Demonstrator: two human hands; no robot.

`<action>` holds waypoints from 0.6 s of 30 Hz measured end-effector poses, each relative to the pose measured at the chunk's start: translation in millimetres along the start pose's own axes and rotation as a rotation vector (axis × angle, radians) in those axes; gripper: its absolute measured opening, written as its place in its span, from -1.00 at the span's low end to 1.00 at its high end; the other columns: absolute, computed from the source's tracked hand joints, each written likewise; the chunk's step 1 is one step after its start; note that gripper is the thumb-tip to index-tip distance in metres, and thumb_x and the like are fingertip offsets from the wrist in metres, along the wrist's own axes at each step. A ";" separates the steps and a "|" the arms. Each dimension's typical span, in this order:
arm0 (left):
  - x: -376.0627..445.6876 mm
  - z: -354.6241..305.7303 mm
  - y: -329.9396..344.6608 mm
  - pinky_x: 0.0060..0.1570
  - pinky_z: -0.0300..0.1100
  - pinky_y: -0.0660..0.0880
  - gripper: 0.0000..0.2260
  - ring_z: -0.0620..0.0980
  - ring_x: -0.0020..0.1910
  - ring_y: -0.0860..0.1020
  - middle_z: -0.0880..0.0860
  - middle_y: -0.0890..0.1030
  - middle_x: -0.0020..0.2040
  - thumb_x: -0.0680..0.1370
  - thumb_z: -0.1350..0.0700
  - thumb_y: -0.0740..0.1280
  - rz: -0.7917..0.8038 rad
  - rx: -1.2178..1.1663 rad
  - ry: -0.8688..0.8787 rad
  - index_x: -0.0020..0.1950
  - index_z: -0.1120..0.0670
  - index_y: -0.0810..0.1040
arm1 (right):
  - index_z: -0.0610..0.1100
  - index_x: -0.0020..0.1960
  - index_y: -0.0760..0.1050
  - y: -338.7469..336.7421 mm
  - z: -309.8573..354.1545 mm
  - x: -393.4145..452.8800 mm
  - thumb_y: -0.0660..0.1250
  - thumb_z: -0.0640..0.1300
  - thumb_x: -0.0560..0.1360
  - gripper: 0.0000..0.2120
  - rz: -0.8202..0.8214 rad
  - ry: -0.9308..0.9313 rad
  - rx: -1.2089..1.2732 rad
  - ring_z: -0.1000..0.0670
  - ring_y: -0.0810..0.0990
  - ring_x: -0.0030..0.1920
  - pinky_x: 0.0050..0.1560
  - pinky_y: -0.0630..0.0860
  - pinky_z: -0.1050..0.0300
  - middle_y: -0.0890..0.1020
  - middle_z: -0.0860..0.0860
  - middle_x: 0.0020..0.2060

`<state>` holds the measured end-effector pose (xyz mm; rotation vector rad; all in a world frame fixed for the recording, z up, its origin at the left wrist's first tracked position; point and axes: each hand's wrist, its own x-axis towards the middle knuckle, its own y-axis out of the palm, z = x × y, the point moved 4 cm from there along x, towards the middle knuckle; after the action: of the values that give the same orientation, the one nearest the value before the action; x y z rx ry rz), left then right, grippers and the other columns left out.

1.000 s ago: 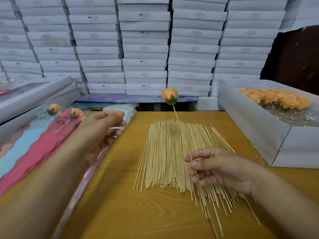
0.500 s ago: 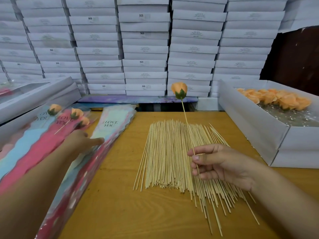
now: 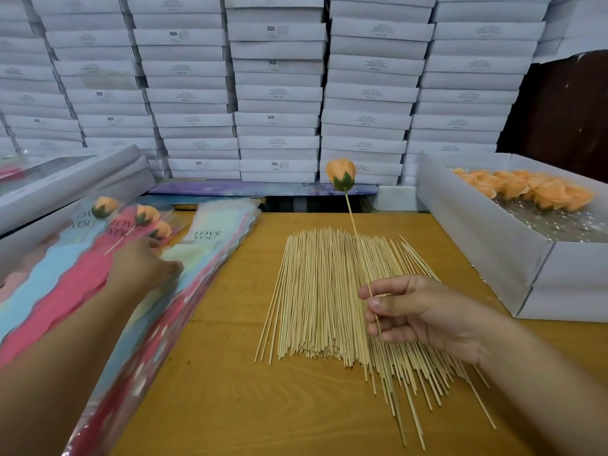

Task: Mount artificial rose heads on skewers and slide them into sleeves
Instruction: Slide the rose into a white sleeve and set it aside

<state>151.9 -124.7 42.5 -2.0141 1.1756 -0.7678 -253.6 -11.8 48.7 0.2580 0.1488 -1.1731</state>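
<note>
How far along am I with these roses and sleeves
Done: about three mounted roses lie on the sleeve stack. In hand: your right hand pinches a skewered rose; your left hand rests on the sleeves. Left: a large skewer pile and a box of rose heads.
</note>
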 end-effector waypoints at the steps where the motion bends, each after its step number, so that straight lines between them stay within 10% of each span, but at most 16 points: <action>1: 0.0 -0.7 -0.7 0.05 0.08 0.49 -0.50 0.27 0.11 0.57 0.25 0.60 0.22 0.42 0.15 0.58 0.016 -0.042 -0.013 0.30 0.26 0.55 | -0.14 -0.08 0.72 0.2 0.0 0.1 0.53 -0.22 0.30 -0.81 0.002 0.001 -0.004 -0.08 0.69 -0.24 -0.34 0.63 0.18 0.67 -0.17 -0.21; 7: -8.1 -6.6 -8.8 -0.43 -0.22 0.28 -0.78 0.05 -0.42 0.35 0.16 0.46 -0.32 0.44 0.16 0.57 0.246 -0.155 -0.147 -0.09 0.18 0.55 | -0.14 -0.08 0.72 -0.3 -0.5 0.7 0.53 -0.22 0.32 -0.83 0.014 0.009 0.001 -0.08 0.69 -0.23 -0.32 0.63 0.18 0.68 -0.17 -0.20; 13: -28.5 -28.6 4.1 -0.62 -0.31 0.44 -0.62 -0.06 -0.58 0.43 0.19 0.48 -0.24 0.57 0.41 0.32 0.505 -0.650 -0.259 0.34 0.16 0.42 | -0.22 -0.03 0.70 -1.8 -1.9 2.0 0.52 -0.26 0.31 -0.77 -0.001 0.015 0.023 -0.07 0.70 -0.21 -0.30 0.63 0.19 0.70 -0.20 -0.12; 18: -78.1 -65.3 14.6 -0.44 -0.21 0.59 -0.56 0.08 -0.31 0.64 0.22 0.67 0.02 0.51 0.45 0.29 0.709 -0.989 -0.261 0.33 0.11 0.48 | -0.28 0.06 0.65 0.9 -4.9 2.4 0.50 -0.25 0.32 -0.69 -0.011 0.018 0.024 -0.08 0.72 -0.09 -0.25 0.64 0.23 0.71 -0.20 0.05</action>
<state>62.3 -76.8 58.4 -2.0174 2.1624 0.5292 -251.7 -12.3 43.5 0.2890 0.1525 -1.1845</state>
